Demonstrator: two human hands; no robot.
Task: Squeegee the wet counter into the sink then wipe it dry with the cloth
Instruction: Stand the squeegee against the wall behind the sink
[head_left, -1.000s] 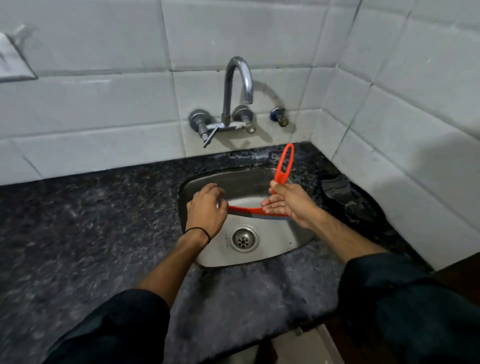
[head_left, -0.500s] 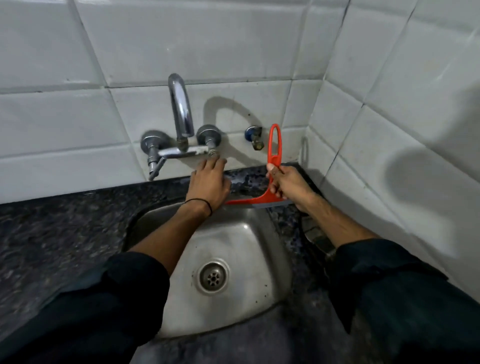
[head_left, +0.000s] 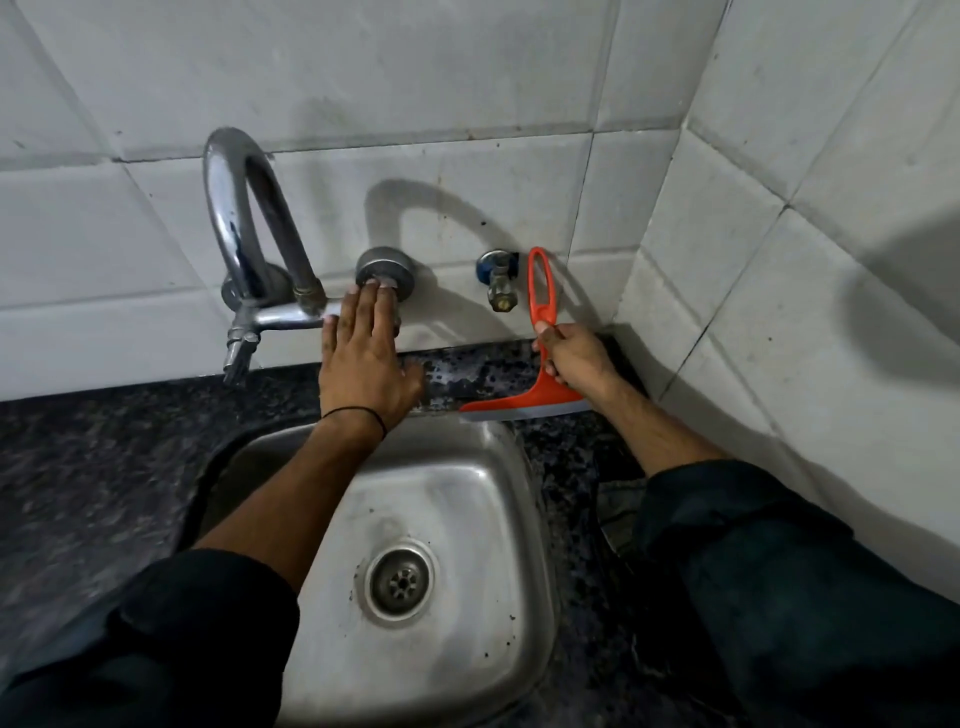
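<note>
My right hand (head_left: 574, 358) grips the handle of an orange squeegee (head_left: 540, 291), whose grey blade (head_left: 524, 410) rests on the wet dark granite counter (head_left: 467, 371) behind the steel sink (head_left: 467, 519), at its back right corner. My left hand (head_left: 363, 358) lies flat with fingers spread, its fingertips on the tap's right valve (head_left: 384, 273) and its palm over the strip of counter behind the sink. A dark crumpled cloth (head_left: 615, 512) lies on the counter right of the sink, partly hidden by my right sleeve.
The chrome tap spout (head_left: 234, 208) arches out from the tiled wall (head_left: 415, 78) on the left. A small blue-capped angle valve (head_left: 498, 275) sticks out just left of the squeegee handle. The side wall (head_left: 779, 312) closes the corner on the right. More counter (head_left: 78, 467) stretches left.
Both hands moved from over the sink to the strip of counter behind it. The squeegee blade now rests on the granite, and my left fingers reached the tap valve.
</note>
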